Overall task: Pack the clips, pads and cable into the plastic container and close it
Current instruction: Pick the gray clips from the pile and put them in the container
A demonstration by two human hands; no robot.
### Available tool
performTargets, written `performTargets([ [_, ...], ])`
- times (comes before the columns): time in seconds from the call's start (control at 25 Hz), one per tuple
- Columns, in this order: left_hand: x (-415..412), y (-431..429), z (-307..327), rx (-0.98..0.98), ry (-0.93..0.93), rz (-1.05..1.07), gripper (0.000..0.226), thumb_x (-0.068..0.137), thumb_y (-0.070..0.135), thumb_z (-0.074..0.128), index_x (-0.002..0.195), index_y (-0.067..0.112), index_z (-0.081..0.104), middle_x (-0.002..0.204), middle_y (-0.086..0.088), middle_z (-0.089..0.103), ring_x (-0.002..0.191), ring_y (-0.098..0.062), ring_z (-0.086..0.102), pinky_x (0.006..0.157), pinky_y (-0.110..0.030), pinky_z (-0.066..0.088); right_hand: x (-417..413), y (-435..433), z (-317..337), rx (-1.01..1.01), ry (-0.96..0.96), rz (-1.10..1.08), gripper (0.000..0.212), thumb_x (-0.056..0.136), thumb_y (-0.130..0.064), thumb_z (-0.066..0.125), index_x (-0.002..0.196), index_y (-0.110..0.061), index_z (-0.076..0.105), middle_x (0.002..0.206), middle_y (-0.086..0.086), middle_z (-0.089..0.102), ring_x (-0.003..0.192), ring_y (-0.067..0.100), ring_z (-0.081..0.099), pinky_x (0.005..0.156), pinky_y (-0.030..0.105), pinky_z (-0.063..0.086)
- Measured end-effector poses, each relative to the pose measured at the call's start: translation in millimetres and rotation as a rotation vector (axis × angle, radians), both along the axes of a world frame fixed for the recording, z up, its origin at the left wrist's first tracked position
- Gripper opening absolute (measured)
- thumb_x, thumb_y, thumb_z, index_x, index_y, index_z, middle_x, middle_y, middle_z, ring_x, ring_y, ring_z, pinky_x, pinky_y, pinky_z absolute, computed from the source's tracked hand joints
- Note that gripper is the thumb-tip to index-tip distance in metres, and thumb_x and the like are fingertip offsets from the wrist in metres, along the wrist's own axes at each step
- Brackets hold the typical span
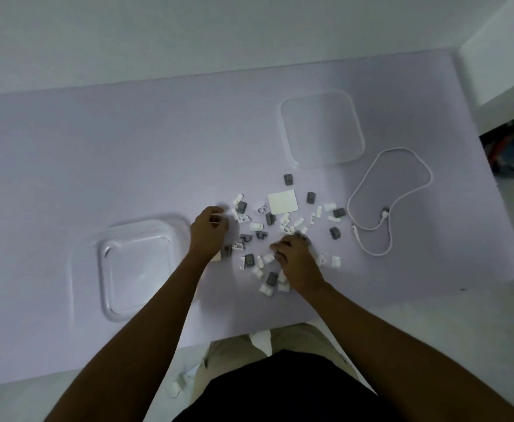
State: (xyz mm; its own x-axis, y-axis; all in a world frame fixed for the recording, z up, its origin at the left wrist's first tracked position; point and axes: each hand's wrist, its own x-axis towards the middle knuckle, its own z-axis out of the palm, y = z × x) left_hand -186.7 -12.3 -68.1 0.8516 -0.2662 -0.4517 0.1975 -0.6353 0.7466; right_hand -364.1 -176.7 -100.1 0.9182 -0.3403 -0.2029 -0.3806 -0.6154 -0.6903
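Observation:
Several small white and grey clips lie scattered over the middle of the pale table. A square white pad sheet lies among them. My left hand is curled round a few white clips at the heap's left edge. My right hand rests on the heap's near side, fingers bent over clips; whether it holds any is unclear. The empty clear plastic container stands to the left of my left hand. Its clear lid lies flat at the far right. The white cable lies in a loose loop to the right.
The table's front edge runs close to my body, and its right edge lies just past the cable. Something small and white lies on the floor below the front edge. A white wall stands behind the table.

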Motion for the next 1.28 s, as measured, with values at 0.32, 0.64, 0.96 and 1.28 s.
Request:
performTargets([
  [0.32,-10,6,42,-0.43,0.781,0.404,0.031,0.089,0.031,0.044,0.066,0.013,0.054,0.066,-0.005,0.051,0.052,-0.018,0.039,0.048,-0.025,0.029,-19,-14,1,-0.164,-0.006,0.04,0.041,0.08,0.009,0.062,0.115,-0.009,0.072,0.124,0.014,0.059,0.124,0.029,0.045,0.109,0.032,0.038],
  [0.64,-29,14,19,0.451,0.026,-0.437,0.044,0.087,0.043,0.066,0.104,0.004,0.054,0.097,-0.015,0.064,0.088,-0.033,0.061,0.065,-0.032,0.04,-21,-16,-6,-0.261,-0.019,-0.035,0.028,0.08,0.001,0.075,0.108,-0.005,0.074,0.121,0.018,0.062,0.121,0.03,0.048,0.1,0.044,0.051],
  [0.96,-32,17,14,0.338,0.071,-0.363,0.022,0.095,0.029,0.056,0.087,0.011,0.047,0.082,-0.008,0.063,0.067,-0.019,0.054,0.051,-0.025,0.037,-26,-20,-9,-0.254,-0.027,-0.068,0.023,0.081,0.004,0.073,0.103,-0.001,0.074,0.107,0.019,0.066,0.105,0.039,0.058,0.09,0.048,0.054],
  [1.28,-27,-2,26,0.01,0.434,-0.058,0.014,0.095,0.021,0.041,0.094,0.011,0.051,0.075,-0.015,0.074,0.041,-0.014,0.04,0.041,-0.022,0.026,-17,-19,5,-0.071,-0.095,-0.163,0.022,0.081,0.006,0.071,0.102,-0.001,0.073,0.105,0.018,0.068,0.097,0.029,0.065,0.092,0.027,0.049],
])
